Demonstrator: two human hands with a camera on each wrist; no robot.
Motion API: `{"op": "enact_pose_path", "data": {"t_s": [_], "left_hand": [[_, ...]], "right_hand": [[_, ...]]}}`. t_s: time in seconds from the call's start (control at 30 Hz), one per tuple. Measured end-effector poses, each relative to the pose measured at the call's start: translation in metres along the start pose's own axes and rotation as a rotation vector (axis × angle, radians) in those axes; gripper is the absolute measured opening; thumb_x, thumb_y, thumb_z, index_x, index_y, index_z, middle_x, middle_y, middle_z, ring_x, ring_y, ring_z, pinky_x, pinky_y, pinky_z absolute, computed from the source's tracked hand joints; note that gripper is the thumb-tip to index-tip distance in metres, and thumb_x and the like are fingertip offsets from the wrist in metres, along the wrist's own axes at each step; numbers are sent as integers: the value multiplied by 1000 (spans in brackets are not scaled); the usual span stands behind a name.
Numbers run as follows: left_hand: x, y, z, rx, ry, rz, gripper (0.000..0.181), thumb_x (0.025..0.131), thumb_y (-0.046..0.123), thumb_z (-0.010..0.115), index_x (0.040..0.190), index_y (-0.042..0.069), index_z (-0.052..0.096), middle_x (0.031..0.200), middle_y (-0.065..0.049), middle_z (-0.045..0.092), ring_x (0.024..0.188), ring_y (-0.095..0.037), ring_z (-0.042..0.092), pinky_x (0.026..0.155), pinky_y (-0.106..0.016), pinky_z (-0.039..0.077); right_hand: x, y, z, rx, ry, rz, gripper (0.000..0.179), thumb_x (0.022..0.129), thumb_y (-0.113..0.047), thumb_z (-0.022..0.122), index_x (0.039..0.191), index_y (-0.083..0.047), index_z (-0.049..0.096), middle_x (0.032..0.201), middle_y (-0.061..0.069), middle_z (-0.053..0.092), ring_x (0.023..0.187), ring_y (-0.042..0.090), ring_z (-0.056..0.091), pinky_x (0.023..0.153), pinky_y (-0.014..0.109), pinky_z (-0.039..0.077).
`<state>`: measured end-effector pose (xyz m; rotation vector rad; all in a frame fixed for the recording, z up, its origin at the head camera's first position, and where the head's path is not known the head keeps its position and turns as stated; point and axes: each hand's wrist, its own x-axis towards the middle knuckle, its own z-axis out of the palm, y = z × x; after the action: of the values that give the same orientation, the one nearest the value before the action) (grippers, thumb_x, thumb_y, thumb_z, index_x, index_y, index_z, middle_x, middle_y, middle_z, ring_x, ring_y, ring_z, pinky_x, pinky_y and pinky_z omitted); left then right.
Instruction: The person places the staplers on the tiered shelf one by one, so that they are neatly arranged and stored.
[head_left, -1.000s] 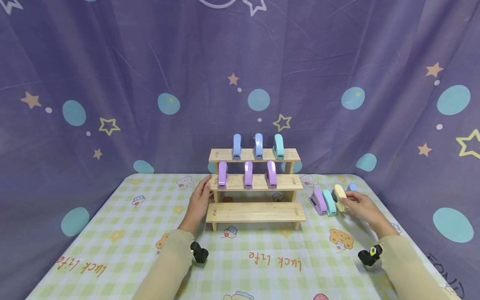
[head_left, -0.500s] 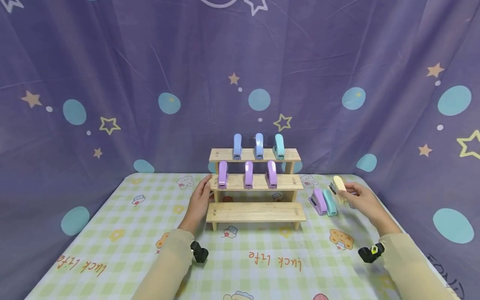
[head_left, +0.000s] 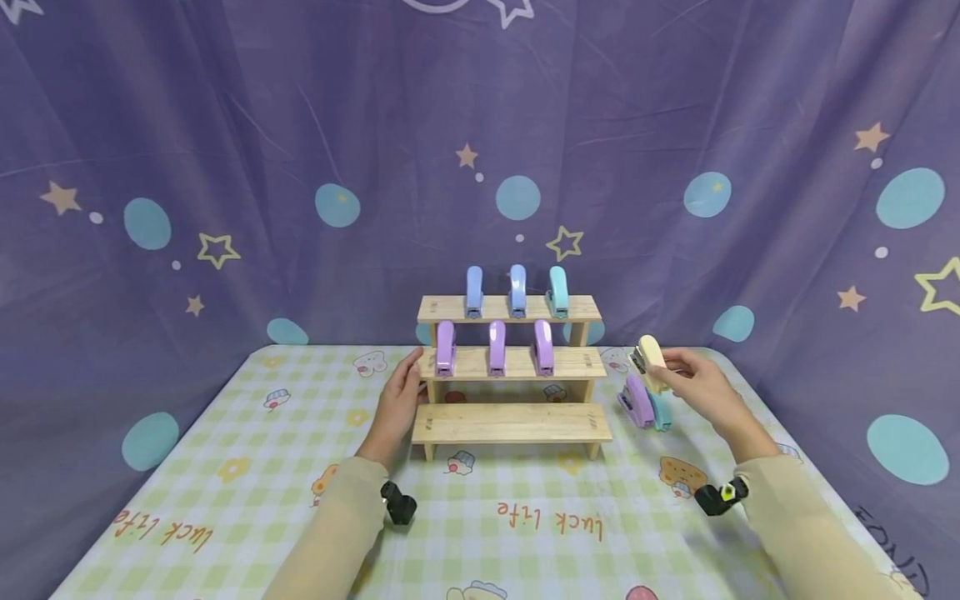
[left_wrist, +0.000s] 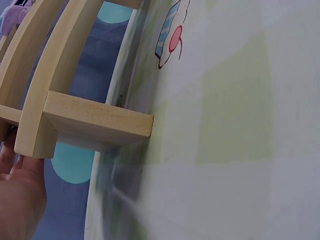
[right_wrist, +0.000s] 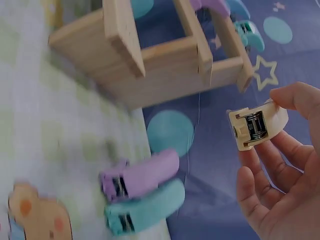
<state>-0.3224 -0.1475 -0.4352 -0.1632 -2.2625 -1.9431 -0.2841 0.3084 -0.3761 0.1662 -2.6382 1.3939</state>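
Observation:
In the head view, my right hand (head_left: 705, 392) pinches a pale yellow stapler (head_left: 649, 360) between thumb and fingers, lifted above the table. Its open underside faces the right wrist camera. Below it a purple stapler (head_left: 637, 402) and a teal stapler (head_left: 661, 412) lie side by side on the tablecloth. My left hand (head_left: 396, 406) holds the left end of the middle shelf of a three-tier wooden stand (head_left: 512, 425); its fingertips are partly hidden behind the wood in the left wrist view.
Two blue staplers (head_left: 474, 292) and a teal one (head_left: 557, 292) stand on the top shelf. Three purple staplers (head_left: 497, 348) stand on the middle shelf. The bottom shelf (head_left: 480, 423) is bare wood. A purple curtain (head_left: 405, 250) hangs behind the checked tablecloth (head_left: 262, 533).
My right hand has lifted the yellow stapler off the table and carried it left, over the teal and purple ones. The blue stapler at the right is now out of sight. My left hand stays put.

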Motion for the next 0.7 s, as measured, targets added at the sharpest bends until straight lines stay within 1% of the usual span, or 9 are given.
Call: {"op": "enact_pose_path", "data": {"t_s": [0.2,0.37,0.53,0.6,0.7], "left_hand": [[-2,0,0,10,14,15,48,111,34,35,157,18,36,156,-12,39,134,-35,48,108,-48,45],[-2,1,-1,-24,-3,17,48,112,30,33,157,14,34,157,-15,36,136,-38,45,110,-50,42],[-16,28,-1,-11,-15,10,47,112,20,32,157,7,32,156,-21,35,135,-41,44,110,-50,43],[-21,37,0,-6,-19,13,47,112,18,32,157,5,32,156,-22,35,134,-41,45,109,-50,43],[-23,38,-1,-14,-22,14,47,112,18,32,157,6,32,156,-22,36,135,-41,45,109,-50,43]], "right_hand": [[5,-12,13,41,-16,-26,54,99,-39,64,134,2,56,116,15,65,94,10,59,76,25,54],[9,-21,24,73,-32,-37,52,98,-39,66,132,0,57,113,13,67,94,12,60,79,27,54],[15,-29,37,117,-46,-43,49,98,-34,68,130,1,57,108,10,66,91,12,59,78,26,52],[14,-36,41,129,-52,-41,48,98,-31,68,131,2,56,107,11,66,91,13,59,76,26,52],[18,-40,48,127,-48,-35,47,98,-31,68,129,2,57,105,11,66,90,15,58,75,24,51]]}}
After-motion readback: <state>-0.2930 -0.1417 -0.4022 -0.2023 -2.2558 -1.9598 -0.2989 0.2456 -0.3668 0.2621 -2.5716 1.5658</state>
